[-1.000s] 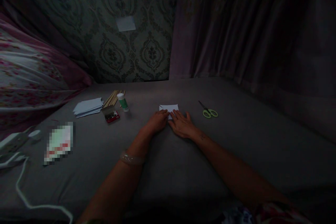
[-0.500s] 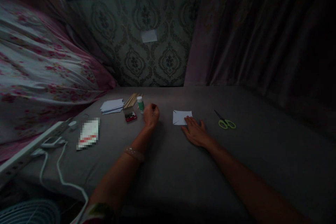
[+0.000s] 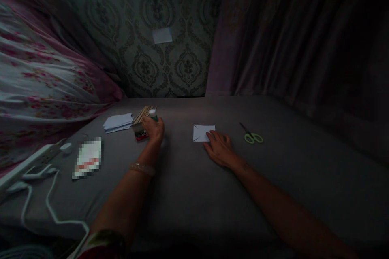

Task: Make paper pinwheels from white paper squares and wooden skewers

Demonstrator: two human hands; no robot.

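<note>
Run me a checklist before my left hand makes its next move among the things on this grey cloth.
1. White rectangular paper steadied: ok, the right hand rests on its right part.
2. Left hand has a firm grip on the green-and-white cylindrical bottle: cannot tell, the hand hides the bottle's lower part.
3. Small red box fully in sight: not ok, the left hand covers part of it.
4. Green-handled scissors apart from the paper: ok, they lie to the right.
5. Stack of white paper sheets apart from the left hand: ok.
</note>
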